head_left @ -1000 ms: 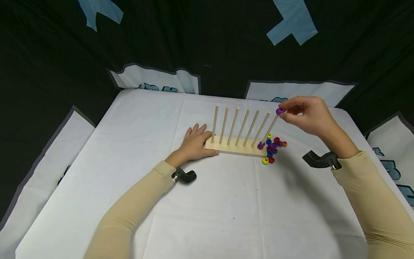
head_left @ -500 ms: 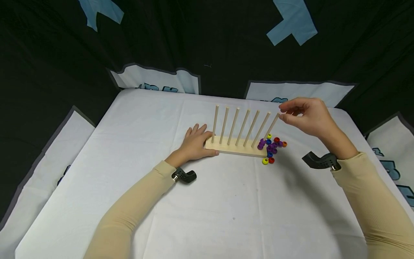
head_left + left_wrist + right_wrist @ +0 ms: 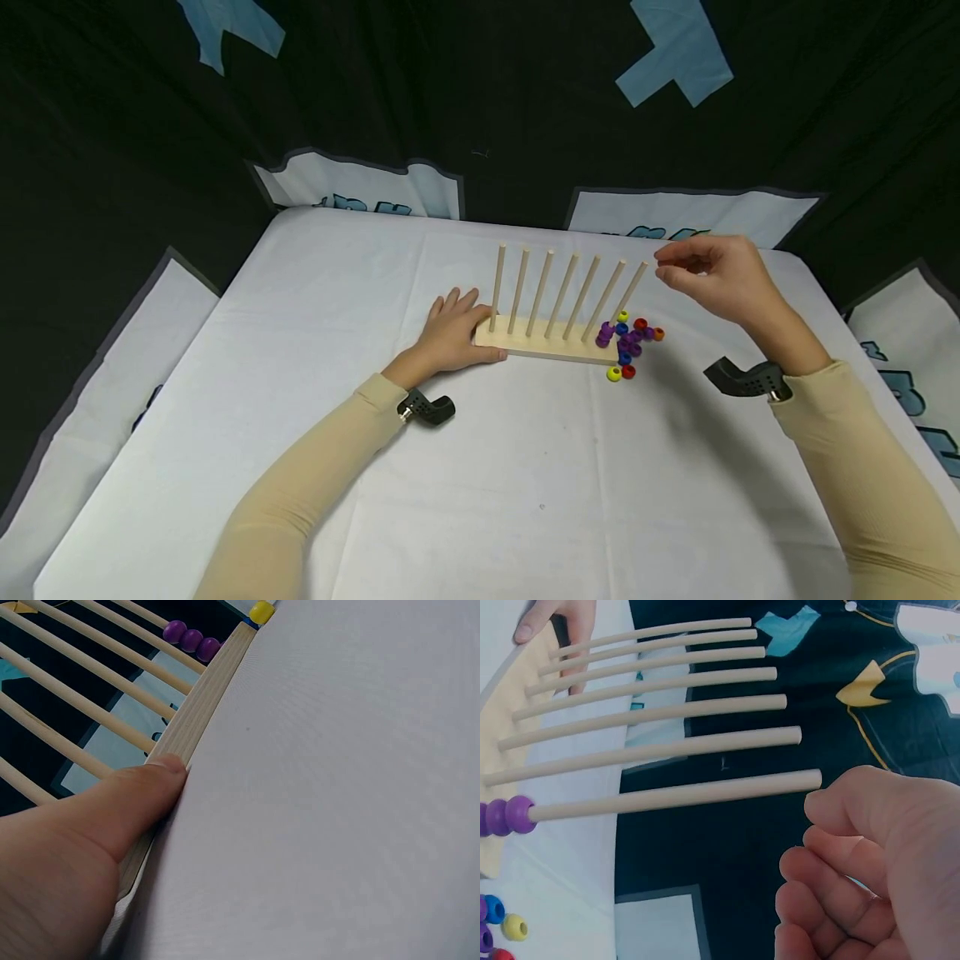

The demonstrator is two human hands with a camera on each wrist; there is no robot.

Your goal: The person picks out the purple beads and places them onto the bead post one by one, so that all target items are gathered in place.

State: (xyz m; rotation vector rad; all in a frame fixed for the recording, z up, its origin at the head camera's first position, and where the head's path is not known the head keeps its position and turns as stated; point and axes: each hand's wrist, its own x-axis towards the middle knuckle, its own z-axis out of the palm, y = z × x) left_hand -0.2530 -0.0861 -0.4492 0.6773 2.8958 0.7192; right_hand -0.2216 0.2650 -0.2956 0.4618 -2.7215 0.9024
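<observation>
A pale wooden peg rack (image 3: 547, 342) with several upright dowels stands on the table. My left hand (image 3: 448, 332) grips its left end, thumb along the front edge of the base, as the left wrist view also shows. Three purple beads (image 3: 192, 640) are stacked at the bottom of the rightmost dowel (image 3: 682, 798). My right hand (image 3: 716, 271) hovers just right of that dowel's tip, fingers loosely bent with nothing between them. In the right wrist view its thumb (image 3: 840, 801) is close to the dowel's tip.
Loose beads lie in a cluster around the rack's right end: purple ones (image 3: 635, 350), yellow (image 3: 614, 374), red (image 3: 628, 372), blue (image 3: 625, 358) and an orange one (image 3: 658, 334). A white cloth (image 3: 480, 483) covers the table. A dark curtain (image 3: 480, 100) hangs behind it.
The purple bead that my right hand held over the rightmost dowel has dropped down it onto the others. My right hand has let go and moved slightly right. The left hand stays put.
</observation>
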